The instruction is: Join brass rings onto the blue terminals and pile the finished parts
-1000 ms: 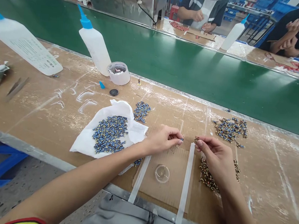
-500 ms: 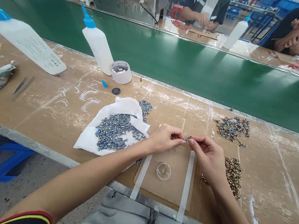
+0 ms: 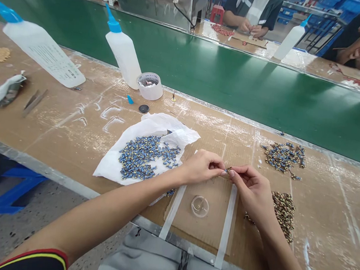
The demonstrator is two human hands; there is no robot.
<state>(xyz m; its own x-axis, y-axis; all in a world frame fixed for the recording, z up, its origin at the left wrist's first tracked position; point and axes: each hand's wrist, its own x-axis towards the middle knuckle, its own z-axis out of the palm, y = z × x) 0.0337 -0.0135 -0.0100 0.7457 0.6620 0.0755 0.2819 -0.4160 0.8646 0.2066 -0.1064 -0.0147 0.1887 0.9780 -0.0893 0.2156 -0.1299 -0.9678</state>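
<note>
My left hand pinches a small blue piece between thumb and fingertips. Facing it, my right hand is closed on a small dark brown and gold piece, and the two pieces meet at the fingertips. Just below, a small clear round cup with a little something inside stands on a cardboard pad. Left of my hands, many small blue and yellow pieces lie on a white sheet. To the right are a heap of brown and gold pieces and a pile of blue and gold pieces.
Two white bottles with blue nozzles, one left and one nearer, stand by a tape roll. Tweezers lie at left. Beyond runs a green belt; two people sit across it.
The two small pieces have come together between my fingertips. The white sheet's far right corner has flipped outward, covering blue pieces behind it. The view has shifted slightly.
</note>
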